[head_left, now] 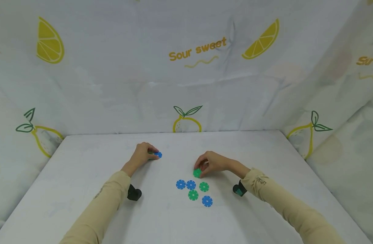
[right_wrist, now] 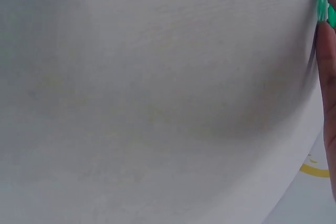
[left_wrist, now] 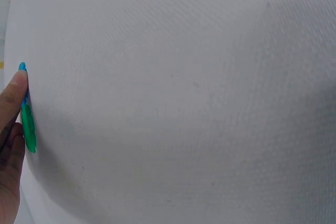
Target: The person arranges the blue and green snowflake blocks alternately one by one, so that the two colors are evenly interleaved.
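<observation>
In the head view my left hand (head_left: pixel 140 155) pinches a blue slotted plastic disc (head_left: pixel 159 155) near the back of the table. A green disc (left_wrist: pixel 28 128) sits against the blue one, as the left wrist view shows; whether they are slotted together I cannot tell. Further right, my right hand (head_left: pixel 213 161) pinches a green slotted disc (head_left: pixel 197 173) between thumb and fingers. Green edges on both sides of the fingertip appear in the right wrist view, so a second piece may be there. Just in front of this hand lie loose blue discs (head_left: pixel 191 185) and green discs (head_left: pixel 204 186).
A white-covered table (head_left: pixel 162 217) bears everything. Behind it hangs a white cloth (head_left: pixel 128 84) printed with lemons and lettering. Black wrist devices (head_left: pixel 134 194) stick out below both forearms.
</observation>
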Demonstrator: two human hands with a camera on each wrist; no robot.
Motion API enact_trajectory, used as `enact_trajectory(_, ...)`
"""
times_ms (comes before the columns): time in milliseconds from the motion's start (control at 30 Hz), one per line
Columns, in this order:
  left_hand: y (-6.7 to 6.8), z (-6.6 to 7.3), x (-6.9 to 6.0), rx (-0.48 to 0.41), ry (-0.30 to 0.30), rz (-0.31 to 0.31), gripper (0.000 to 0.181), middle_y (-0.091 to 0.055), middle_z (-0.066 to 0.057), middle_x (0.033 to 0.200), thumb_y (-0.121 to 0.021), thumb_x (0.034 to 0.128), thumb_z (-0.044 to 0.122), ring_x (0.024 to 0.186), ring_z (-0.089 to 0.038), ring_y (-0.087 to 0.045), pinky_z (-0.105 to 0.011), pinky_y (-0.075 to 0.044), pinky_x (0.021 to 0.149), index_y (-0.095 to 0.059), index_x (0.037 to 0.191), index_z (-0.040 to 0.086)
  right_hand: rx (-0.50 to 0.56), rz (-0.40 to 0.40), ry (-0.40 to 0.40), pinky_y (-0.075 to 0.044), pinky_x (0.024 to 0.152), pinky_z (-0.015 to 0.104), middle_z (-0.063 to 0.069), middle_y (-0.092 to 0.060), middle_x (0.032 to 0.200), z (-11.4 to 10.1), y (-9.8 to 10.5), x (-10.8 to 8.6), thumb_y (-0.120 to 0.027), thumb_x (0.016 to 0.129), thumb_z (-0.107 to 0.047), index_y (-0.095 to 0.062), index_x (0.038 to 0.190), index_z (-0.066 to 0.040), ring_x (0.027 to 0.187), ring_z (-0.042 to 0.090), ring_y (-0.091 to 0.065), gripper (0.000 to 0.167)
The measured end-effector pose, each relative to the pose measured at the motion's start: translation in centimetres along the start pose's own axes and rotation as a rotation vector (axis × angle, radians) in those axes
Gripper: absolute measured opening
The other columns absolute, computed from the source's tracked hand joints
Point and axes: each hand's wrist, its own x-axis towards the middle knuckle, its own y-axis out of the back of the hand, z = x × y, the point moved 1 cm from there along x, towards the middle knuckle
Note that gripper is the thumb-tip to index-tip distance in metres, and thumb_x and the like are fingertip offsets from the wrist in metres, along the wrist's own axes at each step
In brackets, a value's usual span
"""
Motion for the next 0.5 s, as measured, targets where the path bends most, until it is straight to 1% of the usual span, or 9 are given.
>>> enact_trajectory(100, 0.0, -0.1, 0.0, -0.004, -0.005, 0.004, 0.021, -0.066, -0.017, 0.103, -0.077, 0.0786, 0.005, 0.102, -0.032, -0.058, -0.045, -0.046, 0.092, -0.072, 0.097, -0.003, -0.009, 0.035, 0.026, -0.053, 0.076, 0.025, 0.0, -0.069, 0.092, 0.1, 0.3, -0.2, -0.08, 0.077, -0.01, -0.072, 0.1, -0.004, 0.08, 0.012, -0.059, 0.025)
enact_trajectory(233, -0.1, -0.1, 0.1, -0.002, -0.01, 0.002, 0.021, -0.067, -0.017, 0.103, -0.077, 0.0784, 0.005, 0.102, -0.032, -0.058, -0.045, -0.046, 0.092, -0.072, 0.097, -0.003, -0.016, 0.103, 0.055, -0.054, 0.077, 0.03, 0.003, -0.071, 0.093, 0.4, 0.8, -0.4, -0.081, 0.076, -0.01, -0.073, 0.099, -0.003, 0.081, 0.013, -0.061, 0.025)
enact_trajectory(367, -0.1, -0.1, 0.1, 0.0, 0.004, -0.003, 0.022, -0.067, -0.017, 0.104, -0.078, 0.0783, 0.006, 0.102, -0.032, -0.058, -0.044, -0.046, 0.092, -0.072, 0.098, -0.002, -0.028, 0.153, 0.044, -0.054, 0.077, 0.032, 0.004, -0.071, 0.095, 0.8, 1.3, -0.5, -0.08, 0.077, -0.01, -0.073, 0.099, -0.002, 0.081, 0.013, -0.061, 0.025)
enact_trajectory(500, -0.2, -0.1, 0.1, 0.004, 0.002, -0.001, 0.022, -0.066, -0.017, 0.103, -0.078, 0.0782, 0.005, 0.102, -0.032, -0.058, -0.044, -0.046, 0.093, -0.072, 0.098, -0.003, -0.044, 0.186, 0.023, -0.054, 0.078, 0.032, 0.005, -0.071, 0.096, 1.0, 1.5, -0.3, -0.08, 0.077, -0.01, -0.073, 0.1, -0.001, 0.08, 0.013, -0.061, 0.026)
